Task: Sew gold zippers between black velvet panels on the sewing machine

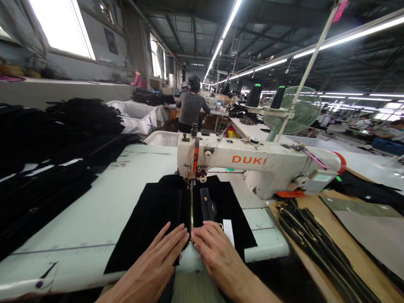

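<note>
Black fabric panels (151,214) lie flat on the pale sewing table, with their far edge under the head of a white sewing machine (221,151). Between the panels a gold-toothed zipper (192,206) runs straight toward me from the needle area. My left hand (159,256) rests on the left panel, fingers stretched out and tips beside the zipper. My right hand (217,252) has its fingers bent together at the zipper's near end, pinching it. Just beyond the right hand are a black zippered pocket patch (208,204) and a white label (228,232).
Stacks of black fabric (63,139) cover the left side. Several black zippers (315,244) lie on a cardboard surface (293,256) at right. White bins (135,113) stand behind the table. A seated person (193,103) is ahead; thread cones (254,96) and a fan (298,110) stand beyond the machine.
</note>
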Demonstrator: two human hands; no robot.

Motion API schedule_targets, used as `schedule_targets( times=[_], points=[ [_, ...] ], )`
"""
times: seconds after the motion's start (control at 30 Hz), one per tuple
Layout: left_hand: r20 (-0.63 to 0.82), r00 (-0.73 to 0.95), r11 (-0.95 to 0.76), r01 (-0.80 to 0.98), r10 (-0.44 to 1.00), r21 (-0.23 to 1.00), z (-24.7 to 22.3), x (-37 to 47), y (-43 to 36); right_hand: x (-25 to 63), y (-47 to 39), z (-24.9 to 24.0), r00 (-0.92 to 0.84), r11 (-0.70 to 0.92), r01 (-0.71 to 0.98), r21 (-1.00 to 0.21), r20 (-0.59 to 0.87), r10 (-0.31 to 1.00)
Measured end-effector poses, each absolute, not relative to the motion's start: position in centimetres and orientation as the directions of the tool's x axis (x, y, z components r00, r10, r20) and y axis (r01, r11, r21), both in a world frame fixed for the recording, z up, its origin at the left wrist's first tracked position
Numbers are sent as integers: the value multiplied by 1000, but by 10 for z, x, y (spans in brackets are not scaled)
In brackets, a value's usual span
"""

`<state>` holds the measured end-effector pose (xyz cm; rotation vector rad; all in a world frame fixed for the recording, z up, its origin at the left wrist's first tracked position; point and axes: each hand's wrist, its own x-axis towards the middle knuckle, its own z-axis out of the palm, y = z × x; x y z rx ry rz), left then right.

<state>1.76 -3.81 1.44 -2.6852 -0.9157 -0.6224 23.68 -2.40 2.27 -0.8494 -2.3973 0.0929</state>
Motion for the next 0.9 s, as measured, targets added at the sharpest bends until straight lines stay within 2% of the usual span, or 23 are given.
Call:
schedule_targets(
  times=[0.1, 0.23, 0.3, 0.63, 0.7, 0.9],
  points=[
    [462, 715, -781, 620, 525, -73, 14, 17, -38, 239, -25, 26, -634, 788, 522, -328, 468, 615],
    [448, 718, -779, 623, 533, -71, 12, 16, -38, 238, -25, 26, -512, 646, 539, -541, 399, 761],
    [453, 716, -775, 627, 531, -83, 9, 16, -39, 236, -25, 24, -468, 612, 529, -588, 400, 788],
    [420, 744, -747, 634, 519, -200, -11, 9, -43, 225, -20, 9, -371, 627, 492, -604, 505, 779],
    [419, 745, -748, 633, 520, -197, -10, 10, -43, 222, -20, 9, -360, 621, 507, -598, 508, 783],
    [532, 708, -790, 603, 465, -113, 4, 10, -33, 228, -13, 12, -377, 637, 502, -585, 515, 770]
  ],
)
